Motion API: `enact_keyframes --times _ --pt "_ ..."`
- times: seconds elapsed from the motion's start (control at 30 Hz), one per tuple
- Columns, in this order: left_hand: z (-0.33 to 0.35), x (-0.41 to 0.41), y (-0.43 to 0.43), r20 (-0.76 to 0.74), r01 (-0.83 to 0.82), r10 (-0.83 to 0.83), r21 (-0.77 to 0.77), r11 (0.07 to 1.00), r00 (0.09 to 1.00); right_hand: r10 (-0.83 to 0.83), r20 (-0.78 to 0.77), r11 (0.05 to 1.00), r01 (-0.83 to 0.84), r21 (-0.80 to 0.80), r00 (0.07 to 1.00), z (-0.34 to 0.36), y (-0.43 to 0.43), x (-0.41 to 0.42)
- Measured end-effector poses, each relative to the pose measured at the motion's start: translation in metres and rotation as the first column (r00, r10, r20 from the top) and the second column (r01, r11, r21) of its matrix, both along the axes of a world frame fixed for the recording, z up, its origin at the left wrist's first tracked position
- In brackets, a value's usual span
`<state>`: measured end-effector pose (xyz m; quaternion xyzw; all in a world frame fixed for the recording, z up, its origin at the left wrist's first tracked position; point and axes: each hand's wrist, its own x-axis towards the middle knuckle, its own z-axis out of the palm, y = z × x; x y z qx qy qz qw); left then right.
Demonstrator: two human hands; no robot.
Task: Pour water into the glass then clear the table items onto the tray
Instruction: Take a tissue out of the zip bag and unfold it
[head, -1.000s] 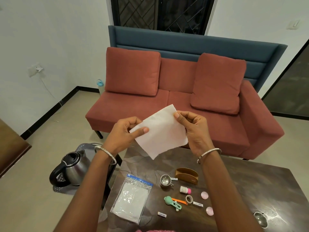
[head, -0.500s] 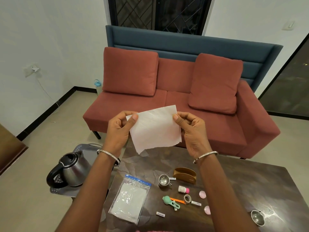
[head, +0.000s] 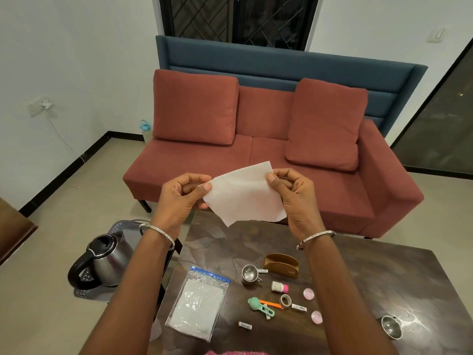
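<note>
Turned since a second ago, the paper sheet (head: 243, 196) now hangs mid-frame with its top edge stretched between both hands, above the far edge of the table (head: 358, 265). At lower left the kettle (head: 105, 262) stands on the grey tray (head: 84, 294), off the table. The left hand (head: 179, 198) pinches the sheet's left corner with thumb and forefinger — the right hand (head: 294, 198) pinches the top right corner likewise. At lower right sits a steel glass (head: 390, 326), untouched. Best to keep both pinches light and even, so the thin sheet does not tear.
</note>
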<state>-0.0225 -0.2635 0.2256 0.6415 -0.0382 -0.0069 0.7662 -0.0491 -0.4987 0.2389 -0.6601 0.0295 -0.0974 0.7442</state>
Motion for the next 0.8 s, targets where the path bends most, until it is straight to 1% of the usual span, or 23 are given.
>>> enact_keyframes --times 0.13,0.3,0.4,0.57,0.8 --pt "-0.001 0.0 -0.002 -0.08 0.002 -0.009 -0.085 0.996 0.997 0.003 -0.009 1.0 -0.003 -0.007 1.0 0.0 -0.001 -0.001" --pt "-0.002 0.001 -0.001 -0.118 0.001 -0.012 -0.1 0.995 0.993 -0.008 -0.005 1.0 0.008 0.022 1.0 -0.001 -0.004 0.0" --pt "-0.003 0.002 -0.001 -0.108 0.011 -0.016 -0.045 0.999 0.994 -0.006 -0.007 0.999 0.007 0.035 1.0 -0.001 -0.005 0.0" --pt "-0.006 0.004 0.005 -0.06 0.067 -0.058 0.155 0.986 0.997 -0.022 -0.033 1.0 0.023 0.018 0.999 -0.001 -0.009 0.001" --pt "-0.005 0.003 0.015 -0.167 0.293 -0.257 0.25 0.923 0.952 0.017 -0.073 1.0 -0.019 -0.023 0.997 -0.003 -0.015 -0.005"
